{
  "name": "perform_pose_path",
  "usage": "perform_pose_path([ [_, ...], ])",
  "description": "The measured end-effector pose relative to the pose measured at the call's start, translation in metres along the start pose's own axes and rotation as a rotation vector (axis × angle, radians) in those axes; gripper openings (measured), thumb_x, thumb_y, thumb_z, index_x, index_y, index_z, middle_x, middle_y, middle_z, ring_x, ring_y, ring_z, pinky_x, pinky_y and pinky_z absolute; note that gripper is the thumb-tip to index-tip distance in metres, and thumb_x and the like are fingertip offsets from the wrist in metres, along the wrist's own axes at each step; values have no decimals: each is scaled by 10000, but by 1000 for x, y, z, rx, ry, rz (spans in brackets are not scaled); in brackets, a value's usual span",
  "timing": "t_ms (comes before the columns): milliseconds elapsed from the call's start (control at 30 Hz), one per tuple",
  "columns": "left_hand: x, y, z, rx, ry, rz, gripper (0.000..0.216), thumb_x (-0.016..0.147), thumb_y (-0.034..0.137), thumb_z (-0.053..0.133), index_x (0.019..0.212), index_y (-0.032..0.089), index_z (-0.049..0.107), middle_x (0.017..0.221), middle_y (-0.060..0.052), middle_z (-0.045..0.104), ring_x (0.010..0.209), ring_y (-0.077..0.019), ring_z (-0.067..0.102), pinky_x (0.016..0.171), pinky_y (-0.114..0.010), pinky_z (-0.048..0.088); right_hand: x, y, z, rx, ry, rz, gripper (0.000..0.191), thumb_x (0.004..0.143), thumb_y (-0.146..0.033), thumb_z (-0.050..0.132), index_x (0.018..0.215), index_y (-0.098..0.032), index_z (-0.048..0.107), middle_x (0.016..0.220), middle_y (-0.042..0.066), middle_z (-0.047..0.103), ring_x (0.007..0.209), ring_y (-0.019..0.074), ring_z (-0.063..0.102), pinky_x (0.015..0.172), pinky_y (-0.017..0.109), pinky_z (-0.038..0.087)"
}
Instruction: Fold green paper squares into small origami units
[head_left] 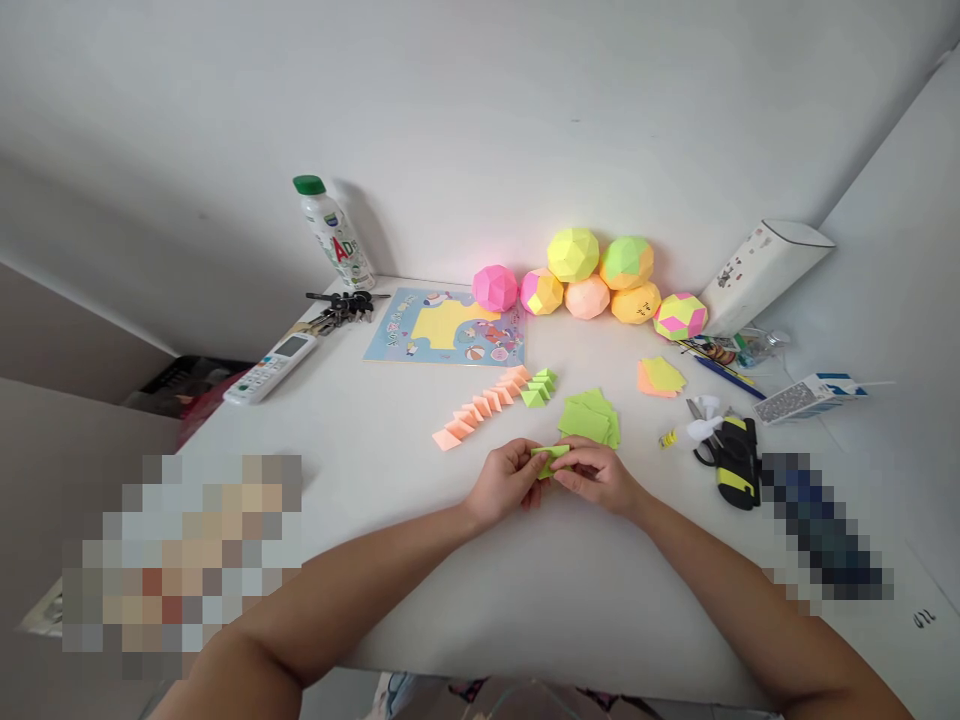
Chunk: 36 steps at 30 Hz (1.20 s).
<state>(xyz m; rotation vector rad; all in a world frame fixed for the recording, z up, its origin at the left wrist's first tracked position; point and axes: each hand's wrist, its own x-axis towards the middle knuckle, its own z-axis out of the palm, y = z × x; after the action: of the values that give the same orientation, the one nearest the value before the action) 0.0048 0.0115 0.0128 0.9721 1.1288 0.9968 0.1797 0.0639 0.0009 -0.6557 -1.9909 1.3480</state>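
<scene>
Folding looks like the step in hand, by my read: L hand (506, 482) pinches the left end of a small lime-green folded paper piece (553, 460), thumb in front; R hand (600, 477) has its fingertips closed narrow on the right end. Piece is held between both hands over the white tabletop (600, 600). Can't tell how far the crease is done. Next move prob. calls for a firm press along the fold w/ edges lined up. Just beyond: loose stack of flat lime-green paper sheets (591, 420); R hand overlaps its near edge in view, contact unclear, so I'd avoid nudging it. Slanting row of peach folded paper pcs (484, 403) + short row of lime-green folded paper pcs (537, 390) could scatter if swept. Well apart: multicolour faceted paper balls (573, 255), black-and-yellow tool (739, 465), white remote (259, 378). Nothing blocks the fingers afaict.
</scene>
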Motion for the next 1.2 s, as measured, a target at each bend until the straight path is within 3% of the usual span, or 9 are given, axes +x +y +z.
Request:
perform_pose_path([
  [400, -2, 0, -1, 12, -15, -29, 370, 797, 534, 530, 804, 164, 526, 531, 34, 574, 384, -86, 515, 377, -192, 402, 0, -7, 2, 57, 82, 217, 194, 776, -347, 646, 734, -158, 651, 642, 4, 525, 541, 110, 514, 478, 236, 425],
  [633, -3, -3, -2, 18, -63, 4, 344, 846, 494, 478, 835, 156, 534, 639, 1, 603, 446, -89, 551, 416, -196, 430, -1, -10, 5, 56, 107, 261, 191, 771, -327, 649, 711, -149, 616, 599, -2, 557, 519, 104, 513, 482, 230, 422],
  [1200, -5, -1, 0, 100, -64, -28, 355, 798, 511, 536, 826, 157, 551, 605, 13, 602, 429, -93, 529, 421, -209, 417, -1, -15, 8, 108, 125, 334, 235, 744, -365, 665, 689, -144, 609, 568, -3, 581, 497, 105, 518, 472, 233, 426],
])
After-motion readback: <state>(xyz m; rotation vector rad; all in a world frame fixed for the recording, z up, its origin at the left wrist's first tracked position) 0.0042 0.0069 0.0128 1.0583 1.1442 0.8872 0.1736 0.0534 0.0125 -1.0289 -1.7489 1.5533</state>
